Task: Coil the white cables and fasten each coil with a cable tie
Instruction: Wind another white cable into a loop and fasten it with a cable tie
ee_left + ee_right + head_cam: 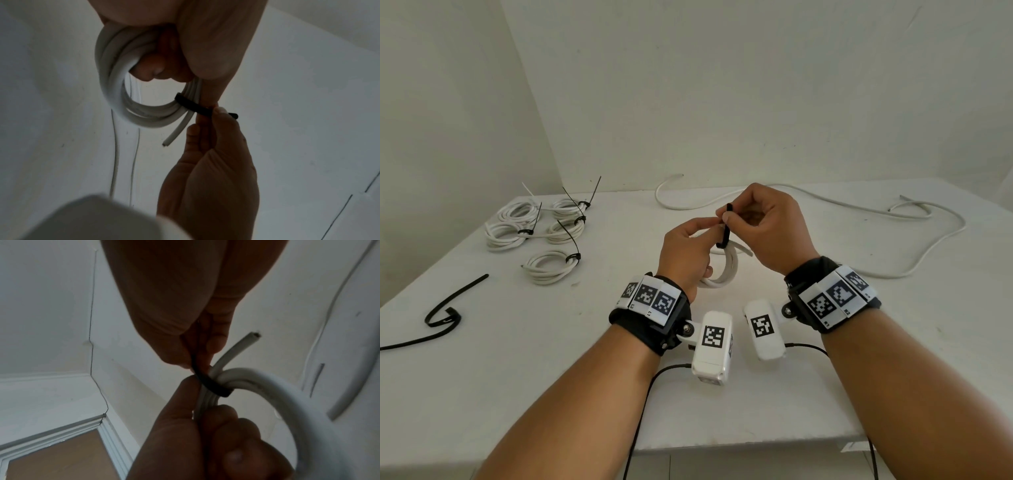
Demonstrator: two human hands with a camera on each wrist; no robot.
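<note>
My left hand [709, 228] grips a small coil of white cable [723, 274] and holds it above the table, fingers curled through the loop [115, 81]. A black cable tie [725, 229] is wrapped round the coil's strands [213, 387]. My right hand [731, 216] pinches the tie's upper part between thumb and forefinger, right against the left fingertips. The coil's cut end [255, 335] sticks out beside the tie. A long loose white cable [825, 205] lies along the back of the table.
Several tied white coils [534, 222] with black tie tails lie at the back left. Loose black ties [445, 311] lie near the left edge of the white table [585, 377]. A wall rises close behind.
</note>
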